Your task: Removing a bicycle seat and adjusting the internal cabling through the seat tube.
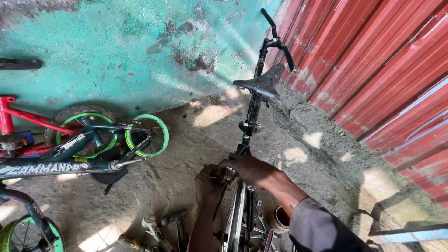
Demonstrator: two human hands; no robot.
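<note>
At the far left of the frame, a red bicycle frame (18,116) is seen against a worn turquoise wall (116,51). Below it, a small dark children's bicycle (84,149) with green-rimmed wheels is laid on its side on the concrete floor (177,154); a long band of pale lettering runs along its dark frame tube at the left edge. No packages or signs are visible.

At the lower centre, loose tools (158,228) are scattered on the floor. Just right of them, the left hand (208,184) is closed around a part by the rear wheel (237,219) of an upright black bicycle (254,116); exactly what it grips cannot be told. The right hand (249,169) is curled over the same spot at the top of the wheel, fingers bent and pressing down.

The work in hand is judged to be adjusting or fastening something at the rear wheel. A steady counter-hold from one hand would seem needed while the other turns or tightens.

A small rust-coloured tin (280,219) stands beside the wheel. A red corrugated metal wall (387,70) fills the right.
</note>
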